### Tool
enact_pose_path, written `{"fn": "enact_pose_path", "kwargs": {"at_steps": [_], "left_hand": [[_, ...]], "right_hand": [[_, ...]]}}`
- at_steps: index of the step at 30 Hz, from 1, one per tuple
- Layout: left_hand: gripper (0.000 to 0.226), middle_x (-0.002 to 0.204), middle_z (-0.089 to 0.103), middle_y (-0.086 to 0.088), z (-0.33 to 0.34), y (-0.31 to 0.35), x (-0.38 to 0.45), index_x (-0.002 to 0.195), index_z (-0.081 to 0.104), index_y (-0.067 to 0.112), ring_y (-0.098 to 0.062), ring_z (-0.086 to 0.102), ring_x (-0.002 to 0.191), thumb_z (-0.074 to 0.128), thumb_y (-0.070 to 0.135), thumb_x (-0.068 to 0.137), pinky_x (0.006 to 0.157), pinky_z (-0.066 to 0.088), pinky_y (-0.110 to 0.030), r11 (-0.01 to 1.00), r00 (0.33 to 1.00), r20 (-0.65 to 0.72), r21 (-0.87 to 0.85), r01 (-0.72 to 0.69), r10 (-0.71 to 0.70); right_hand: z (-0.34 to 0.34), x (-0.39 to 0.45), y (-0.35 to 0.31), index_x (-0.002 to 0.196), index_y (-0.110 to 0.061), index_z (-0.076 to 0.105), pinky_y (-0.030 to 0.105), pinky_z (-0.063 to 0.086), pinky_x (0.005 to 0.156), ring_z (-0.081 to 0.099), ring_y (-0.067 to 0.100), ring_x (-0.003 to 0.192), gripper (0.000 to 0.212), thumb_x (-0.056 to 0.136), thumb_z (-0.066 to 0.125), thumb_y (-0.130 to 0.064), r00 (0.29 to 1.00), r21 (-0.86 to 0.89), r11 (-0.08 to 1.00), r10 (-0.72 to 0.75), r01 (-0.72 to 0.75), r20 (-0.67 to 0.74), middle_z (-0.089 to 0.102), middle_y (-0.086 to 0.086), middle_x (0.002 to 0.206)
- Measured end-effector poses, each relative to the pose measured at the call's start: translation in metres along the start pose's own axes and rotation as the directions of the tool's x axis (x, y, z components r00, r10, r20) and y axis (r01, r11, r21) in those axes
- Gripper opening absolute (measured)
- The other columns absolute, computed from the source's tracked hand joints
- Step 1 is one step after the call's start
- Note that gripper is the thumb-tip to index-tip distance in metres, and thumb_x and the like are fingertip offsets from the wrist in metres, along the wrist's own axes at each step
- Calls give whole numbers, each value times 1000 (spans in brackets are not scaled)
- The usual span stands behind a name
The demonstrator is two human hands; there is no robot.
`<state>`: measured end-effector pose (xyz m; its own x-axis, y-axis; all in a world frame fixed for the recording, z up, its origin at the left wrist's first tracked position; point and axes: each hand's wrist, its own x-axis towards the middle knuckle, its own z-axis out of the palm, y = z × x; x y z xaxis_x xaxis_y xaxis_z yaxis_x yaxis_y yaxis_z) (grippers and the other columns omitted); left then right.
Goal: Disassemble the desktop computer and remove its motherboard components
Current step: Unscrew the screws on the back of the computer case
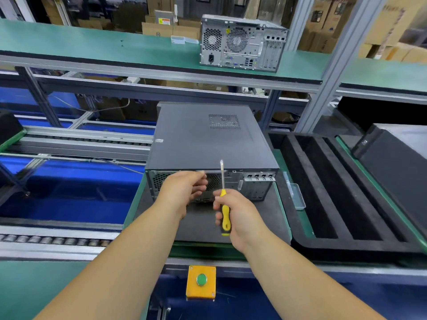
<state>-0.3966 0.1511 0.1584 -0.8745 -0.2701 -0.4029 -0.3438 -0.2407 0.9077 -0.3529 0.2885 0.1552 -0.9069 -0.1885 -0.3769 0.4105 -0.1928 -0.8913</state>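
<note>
Both bare forearms reach forward from the bottom of the view and meet in front of the rear panel of the desktop computer (208,139), which lies on its side on a dark mat (203,222) on the green worktop (131,211), its dark side cover facing up with a small vent grille near the far edge.

The left hand (184,192) is raised to the rear panel, wrist slightly bent, with the fingers curled toward the top edge of the panel near the fan grille. The fingertips are blurred, so I cannot tell whether they pinch anything or only touch the metal.

The right hand (235,215) sits just beside the left and a little nearer the camera. Its fingers are wrapped round the yellow-and-black handle of a screwdriver (223,204), held upright; the thin shaft rises past the rear panel and its tip shows against the side cover.

Right of the computer lies a black foam tray (346,244) with 3 long slots, and a small clear plastic box (297,196) sits between them. A second computer (242,42) stands on the upper shelf (92,45), ports facing the camera. At the near edge, a yellow box with 1 green button (201,279) sits between the forearms.
</note>
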Motion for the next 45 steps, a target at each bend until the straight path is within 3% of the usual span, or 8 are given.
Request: {"fn": "enact_pose_path", "kwargs": {"at_steps": [4,12,18,23,27,31,39,45], "left_hand": [[18,64,64,1,29,-19,-18,76,66,13,-8,57,55,66,24,90,53,49,-18,992,994,106,127,-20,7],[23,61,63,-1,120,-36,-28,75,68,12,-10,55,49,69,31,87,52,48,-20,970,974,212,242,27,-81],[22,65,63,-2,208,-70,-30,79,67,13,-10,56,54,68,33,88,56,49,-20,966,930,307,218,138,-203],[34,68,65,-2,251,-86,-25,85,70,8,-12,58,60,59,39,93,65,50,-24,955,956,194,244,170,-219],[25,74,64,-2,263,-89,-25,91,68,7,-12,57,64,56,29,97,69,50,-25,960,978,109,236,149,-179],[20,83,69,-2,263,-86,-29,96,70,10,-12,60,72,57,26,95,77,52,-27,948,989,95,309,76,-110],[22,105,72,-5,233,-66,-41,108,68,16,-19,68,102,70,20,87,91,54,-32,956,960,245,219,-194,138],[21,107,66,-23,170,-53,-54,106,68,6,-17,66,91,70,7,85,79,54,-25,940,938,145,87,-330,315]], "right_hand": [[-34,5,-8,101,-24,65,23,36,45,44,9,46,15,90,60,-15,993,-103,991,-89,81,-78,59,-4,67],[-139,15,-23,89,-30,71,28,40,51,44,11,49,6,86,67,-26,989,-164,977,-146,139,-27,60,-5,64],[-236,20,-38,94,-10,65,18,34,44,41,6,46,12,86,70,-17,987,-204,967,-158,150,-23,54,-8,58],[-300,44,-44,81,-26,65,23,37,52,43,7,52,6,83,69,-22,970,-382,915,-196,128,-145,56,-12,64],[-328,67,-47,98,-31,59,24,36,49,43,14,56,22,85,60,-15,976,-516,856,-132,25,-173,54,-3,73],[-326,73,-57,97,-22,55,29,40,57,52,13,60,11,88,49,-21,984,-443,896,-76,-3,-161,62,1,81],[-250,55,-92,87,-32,69,15,47,52,63,0,68,5,88,64,-34,939,-348,874,-290,339,187,68,-12,80],[-179,50,-88,95,-30,72,28,58,70,67,14,88,11,85,69,-26,890,-370,831,-286,415,355,72,-7,91]]}}
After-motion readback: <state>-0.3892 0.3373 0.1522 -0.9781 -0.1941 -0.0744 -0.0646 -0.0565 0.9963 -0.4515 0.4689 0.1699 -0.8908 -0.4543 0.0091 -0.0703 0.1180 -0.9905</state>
